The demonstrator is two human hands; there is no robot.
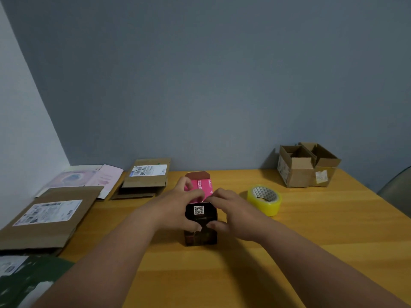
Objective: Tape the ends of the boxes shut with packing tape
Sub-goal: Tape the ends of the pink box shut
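A small dark box [200, 236] with a QR sticker on its top flap stands upright at the middle of the wooden table [266, 252]. My left hand [178, 207] grips its left side, thumb on the front. My right hand [231, 212] grips its right side, thumb meeting the left thumb at the front. Just behind the hands lies a pink box [205, 185] with its far flap open. A roll of yellow packing tape [265, 200] lies flat on the table to the right of my right hand, untouched.
Two open brown cartons [307, 165] stand at the back right by the wall. Flattened cardboard boxes with labels [51, 216] [144, 178] and pale printed sheets [89, 178] cover the left side. A dark green bag [33, 283] lies at the bottom left.
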